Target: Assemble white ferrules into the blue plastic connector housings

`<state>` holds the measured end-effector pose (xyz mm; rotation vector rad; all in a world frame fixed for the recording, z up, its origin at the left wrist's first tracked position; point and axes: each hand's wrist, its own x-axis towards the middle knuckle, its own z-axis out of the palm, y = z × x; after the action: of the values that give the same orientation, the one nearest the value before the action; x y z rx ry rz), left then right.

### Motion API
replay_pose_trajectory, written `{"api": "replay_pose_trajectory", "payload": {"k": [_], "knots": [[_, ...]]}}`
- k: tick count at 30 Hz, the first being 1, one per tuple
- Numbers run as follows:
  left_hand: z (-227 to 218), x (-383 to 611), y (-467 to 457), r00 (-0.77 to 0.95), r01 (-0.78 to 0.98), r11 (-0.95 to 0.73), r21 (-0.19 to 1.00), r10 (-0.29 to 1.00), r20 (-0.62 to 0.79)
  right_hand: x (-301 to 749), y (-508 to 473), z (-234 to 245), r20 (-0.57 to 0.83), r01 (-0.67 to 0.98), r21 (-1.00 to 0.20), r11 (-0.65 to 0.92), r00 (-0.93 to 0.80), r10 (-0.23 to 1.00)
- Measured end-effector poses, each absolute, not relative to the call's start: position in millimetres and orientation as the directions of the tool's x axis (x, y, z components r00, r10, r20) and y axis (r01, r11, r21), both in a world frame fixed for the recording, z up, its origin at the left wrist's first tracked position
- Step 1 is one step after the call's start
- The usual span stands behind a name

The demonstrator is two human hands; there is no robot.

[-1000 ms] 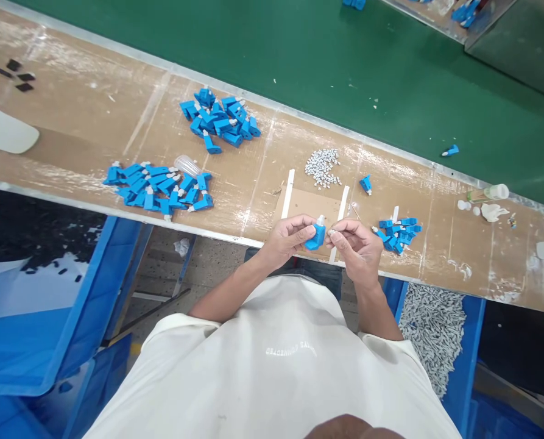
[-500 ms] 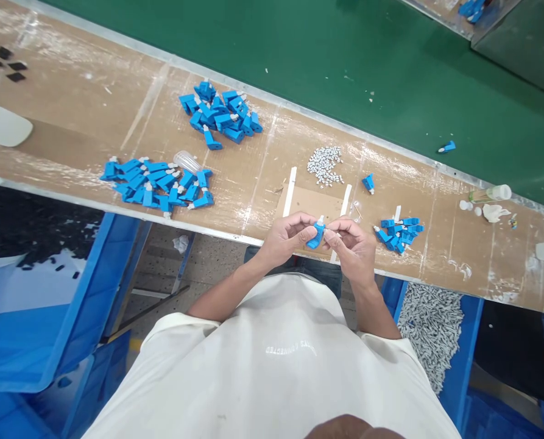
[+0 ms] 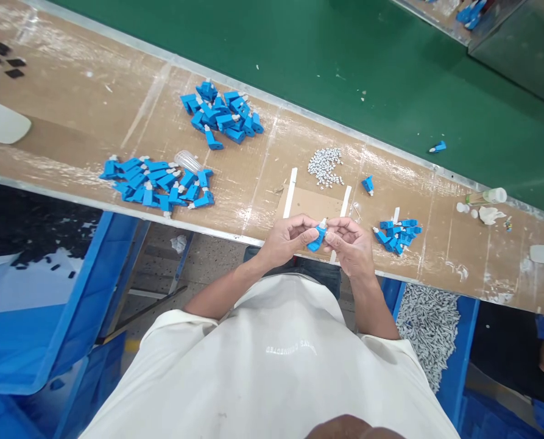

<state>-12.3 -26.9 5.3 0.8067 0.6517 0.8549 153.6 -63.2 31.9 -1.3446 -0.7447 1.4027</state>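
My left hand (image 3: 288,239) and my right hand (image 3: 350,242) meet at the near edge of the brown bench (image 3: 93,110). Both pinch one small blue plastic part with a white tip (image 3: 318,235), the left from the left side, the right fingertips at its white end. Just beyond the hands lies a cardboard pad between two white strips (image 3: 315,201). A small heap of blue parts (image 3: 397,233) sits right of my right hand. A pile of tiny grey-white pieces (image 3: 325,166) lies further back.
Two larger heaps of blue parts lie at left (image 3: 157,184) and further back (image 3: 221,114). A green belt (image 3: 345,55) runs behind the bench. Blue bins stand below: black pieces at left (image 3: 34,238), grey pieces at right (image 3: 429,332). A small bottle (image 3: 486,196) lies at right.
The hands have closed in around the blue part, which now shows less between the fingers. The view has shifted slightly.
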Motion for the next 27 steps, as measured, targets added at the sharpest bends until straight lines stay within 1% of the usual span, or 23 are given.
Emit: {"api": "replay_pose_trajectory", "payload": {"k": [2, 5, 9, 13, 15, 17, 19, 20, 22, 24, 26, 27], "knots": [[7.3, -12.6, -26.1, 0.524, -0.401, 0.421, 0.814, 0.834, -0.172, 156.5, -62.8, 29.3, -0.401, -0.304, -0.882, -0.360, 0.084, 0.912], [11.0, -14.0, -23.4, 0.553, -0.391, 0.428, 0.815, 0.817, -0.164, 159.2, -64.5, 26.3, -0.448, -0.327, -0.854, -0.404, 0.067, 0.892], [14.6, -16.2, -21.0, 0.579, -0.371, 0.424, 0.826, 0.801, -0.151, 159.8, -65.2, 21.6, -0.462, -0.343, -0.844, -0.413, 0.073, 0.884], [16.0, -19.4, -21.1, 0.585, -0.343, 0.389, 0.855, 0.801, -0.130, 157.3, -57.3, 18.7, -0.461, -0.344, -0.839, -0.422, 0.036, 0.887], [14.1, -24.0, -11.0, 0.587, -0.275, 0.331, 0.903, 0.802, -0.115, 158.8, -51.1, 21.1, -0.468, -0.329, -0.836, -0.438, 0.014, 0.883], [10.2, -35.3, 14.6, 0.505, -0.133, 0.185, 0.974, 0.858, -0.094, 166.5, -45.1, 24.8, -0.453, -0.288, -0.855, -0.431, 0.012, 0.891], [6.9, -56.4, 53.7, 0.312, 0.099, 0.002, 0.995, 0.950, -0.033, 181.7, -40.1, 26.7, -0.399, -0.224, -0.898, -0.379, 0.048, 0.916], [6.2, -69.7, 74.9, 0.192, 0.229, -0.061, 0.971, 0.981, 0.016, 191.7, -37.7, 26.1, -0.364, -0.184, -0.920, -0.345, 0.077, 0.928], [6.3, -95.4, 111.8, 0.040, 0.419, -0.084, 0.904, 0.996, 0.074, 214.7, -31.0, 21.7, -0.298, -0.077, -0.954, -0.290, 0.140, 0.944], [6.1, -112.6, 132.8, -0.032, 0.520, -0.062, 0.852, 0.995, 0.092, 241.4, -17.5, 14.6, -0.243, 0.085, -0.960, -0.268, 0.223, 0.944], [4.4, -118.1, 134.2, -0.132, 0.592, -0.082, 0.802, 0.972, 0.196, 273.8, 6.6, 7.6, -0.162, 0.296, -0.914, -0.278, 0.362, 0.918], [3.2, -117.1, 128.0, -0.163, 0.640, -0.088, 0.764, 0.955, 0.247, 292.3, 22.5, 5.3, -0.096, 0.400, -0.866, -0.301, 0.458, 0.884]]}}
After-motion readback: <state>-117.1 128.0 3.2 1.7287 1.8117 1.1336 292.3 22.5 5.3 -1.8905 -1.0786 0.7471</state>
